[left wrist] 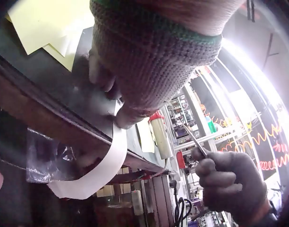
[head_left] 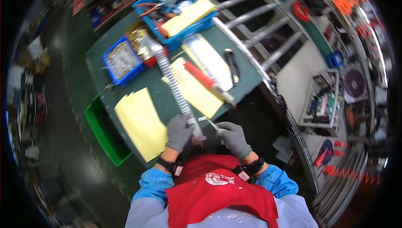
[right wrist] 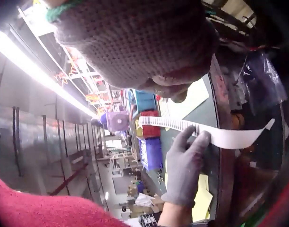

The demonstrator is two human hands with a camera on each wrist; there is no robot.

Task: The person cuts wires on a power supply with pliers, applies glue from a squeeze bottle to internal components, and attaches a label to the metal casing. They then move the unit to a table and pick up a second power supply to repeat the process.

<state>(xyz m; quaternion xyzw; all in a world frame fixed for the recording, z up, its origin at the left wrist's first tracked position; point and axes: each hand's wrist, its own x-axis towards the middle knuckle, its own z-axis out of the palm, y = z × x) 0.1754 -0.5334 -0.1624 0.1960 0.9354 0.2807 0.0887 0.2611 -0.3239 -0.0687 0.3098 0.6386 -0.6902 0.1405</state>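
A long strip of white labels (head_left: 173,79) runs across the green table, and its bare end (right wrist: 234,138) curls over the near edge. My gloved left hand (head_left: 179,133) holds this strip near the edge, with thumb and finger on it in the right wrist view. My gloved right hand (head_left: 234,138) grips metal tweezers (left wrist: 195,140) to the right of the strip. A small whitish piece (head_left: 202,118) shows at the tweezers' tip in the head view. Yellow sheets (head_left: 140,123) lie left of my left hand.
Beyond lie a red-handled tool (head_left: 199,75), more yellow paper (head_left: 192,87) and black pliers (head_left: 231,66). Blue bins (head_left: 138,68) stand at the back left. A green crate (head_left: 102,129) sits below the left edge. A clear plastic bag (left wrist: 47,158) hangs by the near edge.
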